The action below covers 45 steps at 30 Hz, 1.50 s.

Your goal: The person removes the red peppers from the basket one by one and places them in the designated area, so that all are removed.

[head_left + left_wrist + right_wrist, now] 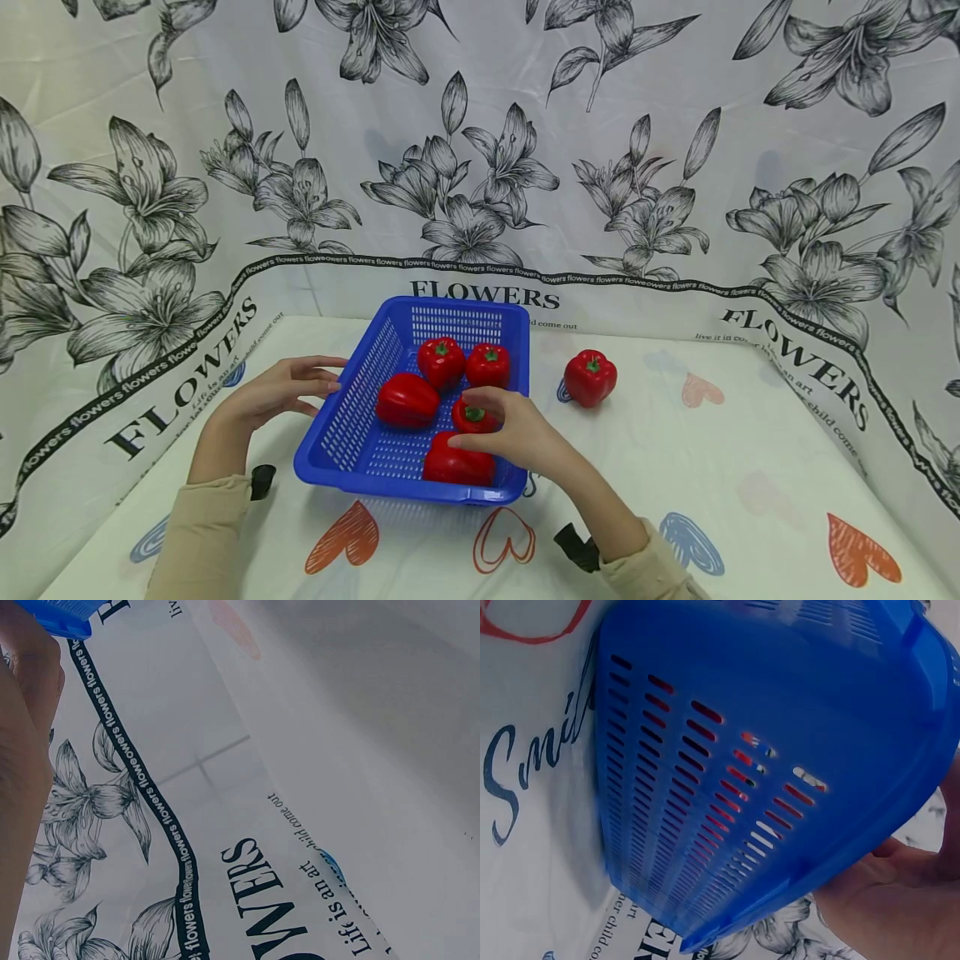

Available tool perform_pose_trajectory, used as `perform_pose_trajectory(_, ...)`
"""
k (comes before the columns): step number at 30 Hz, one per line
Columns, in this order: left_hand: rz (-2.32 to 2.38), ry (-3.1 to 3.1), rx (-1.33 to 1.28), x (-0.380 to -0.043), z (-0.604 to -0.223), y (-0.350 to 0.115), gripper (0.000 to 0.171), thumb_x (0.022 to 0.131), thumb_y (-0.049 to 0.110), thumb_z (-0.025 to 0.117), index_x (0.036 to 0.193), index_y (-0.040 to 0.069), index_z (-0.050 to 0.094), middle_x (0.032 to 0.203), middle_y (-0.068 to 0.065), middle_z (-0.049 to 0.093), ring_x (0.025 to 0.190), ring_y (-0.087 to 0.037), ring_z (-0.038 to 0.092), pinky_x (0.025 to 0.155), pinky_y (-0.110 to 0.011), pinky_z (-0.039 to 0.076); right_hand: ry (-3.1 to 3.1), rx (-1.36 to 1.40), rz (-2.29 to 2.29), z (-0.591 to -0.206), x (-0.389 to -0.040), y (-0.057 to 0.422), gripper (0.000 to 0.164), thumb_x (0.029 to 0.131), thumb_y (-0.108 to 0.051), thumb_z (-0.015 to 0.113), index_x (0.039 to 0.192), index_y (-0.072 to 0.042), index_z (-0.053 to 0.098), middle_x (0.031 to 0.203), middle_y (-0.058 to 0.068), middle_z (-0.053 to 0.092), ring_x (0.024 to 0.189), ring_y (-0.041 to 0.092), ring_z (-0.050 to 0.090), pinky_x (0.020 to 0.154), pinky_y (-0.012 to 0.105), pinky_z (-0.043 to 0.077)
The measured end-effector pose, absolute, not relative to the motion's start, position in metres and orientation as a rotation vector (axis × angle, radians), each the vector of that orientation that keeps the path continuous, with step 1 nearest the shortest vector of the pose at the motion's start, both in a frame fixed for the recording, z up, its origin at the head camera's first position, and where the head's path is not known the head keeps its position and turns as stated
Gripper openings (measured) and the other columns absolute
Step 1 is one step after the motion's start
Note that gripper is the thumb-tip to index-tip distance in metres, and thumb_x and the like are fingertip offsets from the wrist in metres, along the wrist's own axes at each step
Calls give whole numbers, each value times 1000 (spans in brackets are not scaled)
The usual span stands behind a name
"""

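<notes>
To the left of the blue basket (397, 487), a beige sleeve (201, 533) runs up to the left hand (281, 390), which lies just beside the basket's left wall with its fingers loosely extended and grasping nothing; whether the fingertips touch the rim I cannot tell. The left wrist view shows only a piece of the basket by that hand.

In front of the basket, toward its left part, a filled orange heart (345, 540) is printed on the white tablecloth (420, 567). Within the basket are five red peppers. Leftmost, a pepper on its side (407, 401) lies near the basket's middle; next, toward the basket's back wall, is a pepper with its green stem up (441, 358). Close to the basket's front wall lies a large front pepper (457, 468), and just behind it, by the basket's right side, is a stem-up small pepper (474, 421). Farther back in the basket's right part sits one more pepper (488, 367).

Reaching in over the basket's right rim, the right hand (517, 429) holds the stem-up small pepper between its thumb and bent fingers. The right wrist view shows red through the slots of the basket.

Right of the basket, clear of it, a lone pepper (590, 379) sits on the tablecloth, stem upward.
</notes>
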<state>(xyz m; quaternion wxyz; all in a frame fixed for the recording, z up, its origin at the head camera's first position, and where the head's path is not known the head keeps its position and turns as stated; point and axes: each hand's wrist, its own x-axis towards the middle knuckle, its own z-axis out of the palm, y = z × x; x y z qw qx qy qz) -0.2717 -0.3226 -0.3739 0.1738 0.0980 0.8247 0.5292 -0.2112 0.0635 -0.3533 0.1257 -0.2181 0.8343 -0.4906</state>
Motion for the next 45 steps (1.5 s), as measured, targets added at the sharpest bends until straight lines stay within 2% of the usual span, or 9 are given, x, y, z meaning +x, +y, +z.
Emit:
perform_pose_trajectory(4, 1501, 2339, 279, -272, -374, -323, 61, 96, 23, 60, 149, 3, 35, 118, 0, 66, 101, -13, 67, 84, -39, 57, 2430, -667, -1366, -354, -210, 59, 64, 83, -33, 77, 137, -8, 55, 135, 13, 60, 128, 34, 55, 98, 47, 51)
perform_pose_trajectory(19, 1502, 2340, 284, -271, -374, -322, 62, 96, 24, 61, 148, 3, 36, 122, -6, 66, 102, -14, 67, 85, -40, 57, 2432, -724, -1269, -353, -207, 51, 59, 82, -28, 79, 133, -5, 58, 132, 14, 62, 126, 31, 57, 102, 47, 49)
perform_pose_trajectory(29, 1507, 2335, 286, -272, -375, -323, 62, 96, 24, 61, 148, 3, 35, 120, -4, 66, 101, -14, 67, 84, -40, 57, 2454, -744, -1222, -353, -206, 46, 61, 82, -28, 79, 132, -2, 58, 131, 15, 63, 124, 30, 59, 103, 46, 48)
perform_pose_trajectory(45, 1506, 2339, 266, -272, -374, -322, 62, 96, 24, 61, 148, 3, 36, 118, -1, 66, 100, -14, 68, 83, -39, 57, 2493, -718, -1137, -357, -206, 33, 62, 80, -25, 81, 134, -5, 57, 134, 12, 61, 126, 26, 55, 100, 45, 51)
